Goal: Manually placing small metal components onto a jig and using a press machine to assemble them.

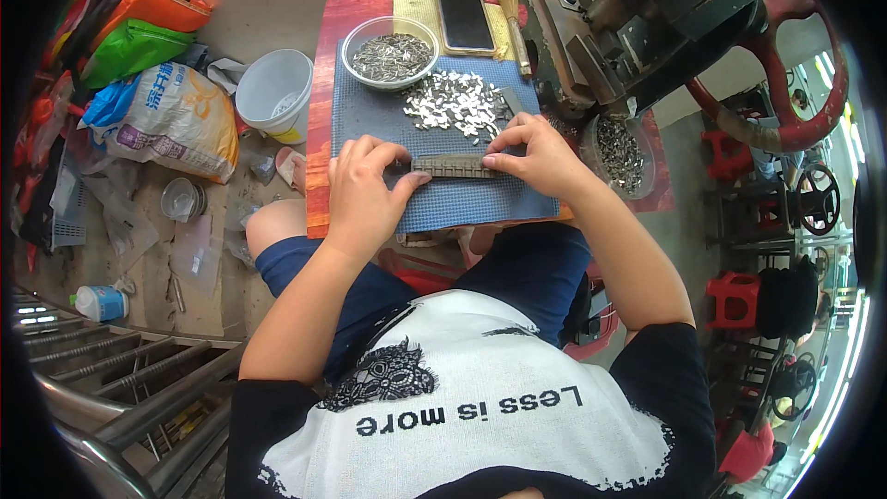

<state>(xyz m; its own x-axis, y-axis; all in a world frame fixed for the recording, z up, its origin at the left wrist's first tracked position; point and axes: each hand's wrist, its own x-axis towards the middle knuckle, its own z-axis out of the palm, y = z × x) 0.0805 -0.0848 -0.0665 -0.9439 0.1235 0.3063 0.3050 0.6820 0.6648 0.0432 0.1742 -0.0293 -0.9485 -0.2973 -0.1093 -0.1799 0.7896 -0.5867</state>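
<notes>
A narrow, dark grey slotted metal bar (pixel 453 166) lies crosswise on a blue ribbed mat (pixel 370 125) in front of me. My left hand (pixel 365 187) grips its left end, thumb along the near edge and fingers bent on the far side. At the right end, my right hand (pixel 531 159) pinches the bar between thumb and fingertips. Just beyond it spreads a loose pile of small silvery-white pieces (pixel 453 103). A clear bowl (pixel 392 26) of thin metal pins (pixel 392 57) stands behind the pile at the left.
A phone (pixel 465 20) lies on a yellow cloth at the back, beside a small straw brush (pixel 513 28). A heavy press (pixel 637 28) with a red handwheel (pixel 767 129) stands at right, above a tub of metal parts (pixel 619 152). Left are a white bucket (pixel 275 83) and sacks (pixel 171 120).
</notes>
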